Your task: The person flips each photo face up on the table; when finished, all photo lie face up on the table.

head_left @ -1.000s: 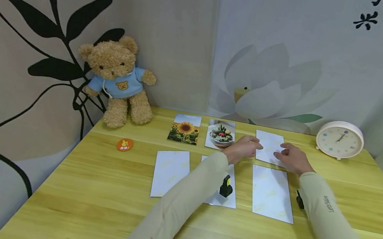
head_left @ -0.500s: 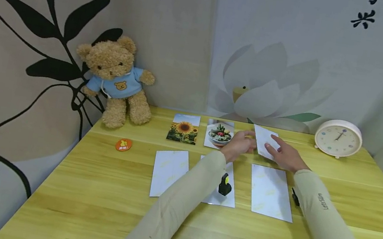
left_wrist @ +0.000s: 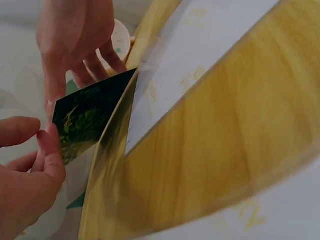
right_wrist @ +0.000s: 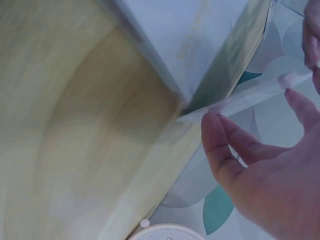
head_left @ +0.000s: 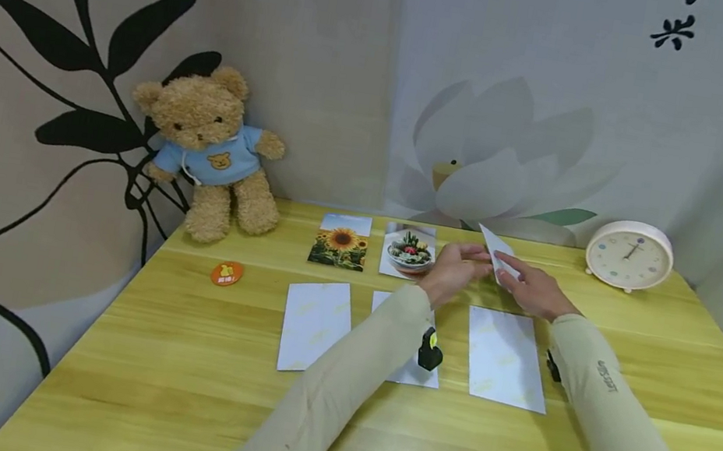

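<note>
A photo card (head_left: 496, 253) stands tilted up off the table, its white back towards the head camera. The left wrist view shows its dark green printed face (left_wrist: 90, 111). My right hand (head_left: 536, 289) holds the card between thumb and fingers at its right side. At the opposite edge, the fingertips of my left hand (head_left: 456, 270) pinch the card. Left of that hand lie a photo card of a bowl of food (head_left: 409, 252) and a sunflower photo card (head_left: 340, 241). Three white-backed cards form the nearer row: left (head_left: 315, 326), middle (head_left: 416, 374), partly under my left forearm, and right (head_left: 506, 359).
A teddy bear (head_left: 216, 155) in a blue top sits at the back left of the wooden table (head_left: 165, 391). In front of it lies a round orange badge (head_left: 227, 274). A white clock (head_left: 629, 256) stands at the back right, near the wall.
The back-row card, flat on the table a second ago, has been lifted and tilted up on edge. My right hand has moved left with it. The left hand has stayed near its left edge.
</note>
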Available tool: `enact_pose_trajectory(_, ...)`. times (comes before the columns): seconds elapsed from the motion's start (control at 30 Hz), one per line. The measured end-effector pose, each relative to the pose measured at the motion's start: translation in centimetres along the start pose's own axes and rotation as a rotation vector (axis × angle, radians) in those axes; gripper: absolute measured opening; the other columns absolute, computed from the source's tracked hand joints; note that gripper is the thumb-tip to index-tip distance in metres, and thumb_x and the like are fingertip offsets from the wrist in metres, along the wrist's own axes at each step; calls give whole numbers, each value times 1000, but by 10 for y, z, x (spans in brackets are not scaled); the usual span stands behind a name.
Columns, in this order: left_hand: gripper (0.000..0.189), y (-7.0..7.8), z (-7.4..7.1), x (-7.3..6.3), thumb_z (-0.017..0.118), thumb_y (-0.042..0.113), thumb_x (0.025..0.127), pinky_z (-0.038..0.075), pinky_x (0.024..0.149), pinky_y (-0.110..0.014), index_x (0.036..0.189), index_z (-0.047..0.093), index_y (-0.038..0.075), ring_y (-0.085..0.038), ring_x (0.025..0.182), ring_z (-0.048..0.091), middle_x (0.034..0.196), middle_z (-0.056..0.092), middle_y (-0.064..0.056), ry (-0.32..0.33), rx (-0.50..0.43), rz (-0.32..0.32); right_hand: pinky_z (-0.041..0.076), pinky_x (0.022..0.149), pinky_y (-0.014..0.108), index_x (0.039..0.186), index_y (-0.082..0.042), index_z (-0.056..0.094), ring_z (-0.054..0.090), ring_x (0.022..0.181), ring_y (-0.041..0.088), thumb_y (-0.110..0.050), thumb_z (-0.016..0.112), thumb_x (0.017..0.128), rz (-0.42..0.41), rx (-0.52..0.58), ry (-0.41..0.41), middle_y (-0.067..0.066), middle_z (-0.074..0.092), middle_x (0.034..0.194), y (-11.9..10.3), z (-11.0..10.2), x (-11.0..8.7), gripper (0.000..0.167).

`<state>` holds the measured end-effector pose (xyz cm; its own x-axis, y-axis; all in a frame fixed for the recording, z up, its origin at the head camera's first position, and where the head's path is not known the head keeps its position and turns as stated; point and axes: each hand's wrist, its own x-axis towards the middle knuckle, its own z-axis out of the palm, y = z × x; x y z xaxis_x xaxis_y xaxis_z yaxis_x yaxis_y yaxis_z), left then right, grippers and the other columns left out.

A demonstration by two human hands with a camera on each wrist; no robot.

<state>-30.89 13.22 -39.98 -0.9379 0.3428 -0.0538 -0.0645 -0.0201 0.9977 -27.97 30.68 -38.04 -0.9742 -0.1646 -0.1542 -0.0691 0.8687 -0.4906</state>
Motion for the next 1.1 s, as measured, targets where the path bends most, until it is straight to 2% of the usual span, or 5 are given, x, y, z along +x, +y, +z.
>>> enact_pose_trajectory(0.5, 42, -3, 5, 0, 66, -1, 93, 54, 101, -41, 134, 64, 8, -10, 87, 65, 111, 71, -10, 18, -236, -54, 41, 108, 64, 162, -23, 19, 46, 136, 49, -48, 33, 108, 19, 175, -33, 32, 41, 152, -11, -1, 1, 61)
enact_pose_trajectory(0.67, 50, -3, 8, 0, 67, 9, 96, 49, 109, -47, 142, 58, 25, -31, 115, 66, 111, 67, -2, -31, -318, -121, 43, 106, 61, 163, -26, 14, 42, 137, 49, -44, 31, 109, 39, 309, -20, 29, 33, 158, -14, -2, 2, 59)
enact_pose_trajectory(0.8, 47, 0, 9, -1, 65, 23, 99, 46, 110, -54, 141, 55, 40, -40, 134, 52, 142, 57, -8, -73, -312, -149, 40, 112, 62, 163, -28, 11, 31, 147, 47, -44, 29, 110, 30, 444, -18, 22, 18, 167, -15, -4, 4, 59)
enact_pose_trajectory(0.93, 45, 6, 10, -1, 60, 33, 101, 44, 108, -63, 139, 50, 55, -40, 149, 31, 167, 25, 3, -151, -266, -174, 40, 113, 55, 163, -27, 4, 36, 144, 43, -46, 26, 109, 36, 656, -9, 20, 18, 167, -15, -6, 2, 61)
enact_pose_trajectory(1.1, 44, 12, 13, -2, 59, 37, 101, 35, 109, -72, 135, 47, 63, -34, 155, 23, 168, 18, 10, -177, -157, -143, 51, 102, 31, 162, -32, 4, 54, 121, 17, -49, 29, 107, 61, 937, 5, 16, 17, 167, -17, -5, -4, 63)
